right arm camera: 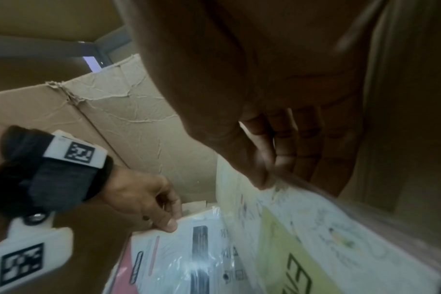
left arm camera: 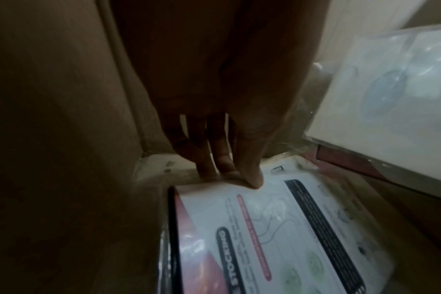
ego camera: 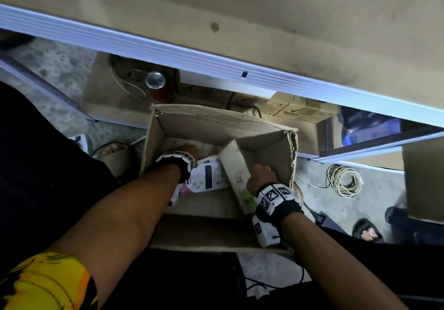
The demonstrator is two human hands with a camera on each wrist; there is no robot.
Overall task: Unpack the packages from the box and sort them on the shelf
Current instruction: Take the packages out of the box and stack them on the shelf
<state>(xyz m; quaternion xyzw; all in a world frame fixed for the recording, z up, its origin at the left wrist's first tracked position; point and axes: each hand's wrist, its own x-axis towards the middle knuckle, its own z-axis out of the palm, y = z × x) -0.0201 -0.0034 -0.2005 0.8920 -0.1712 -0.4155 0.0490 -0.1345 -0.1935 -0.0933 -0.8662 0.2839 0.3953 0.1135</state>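
while the right hand (ego camera: pixel 260 175) curls thumb and fingers over the top edge of a tall pack (ego camera: pixel 236 173) standing tilted in the box (ego camera: pixel 216 117), the left hand (right arm camera: pixel 141 201) pinches the far edge of a flat pack (left arm camera: pixel 277 228) lying on the bottom. both look light, stiff and film-slick, so edges seem the safest hold. shelf (ego camera: pixel 216 21) waits above.

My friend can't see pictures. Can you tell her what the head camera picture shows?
Seen from above, a person reaches both hands into an open cardboard box on the floor. The left hand touches a flat white-and-pink package, and the right hand grips a taller package standing on edge. A shelf edge crosses above.
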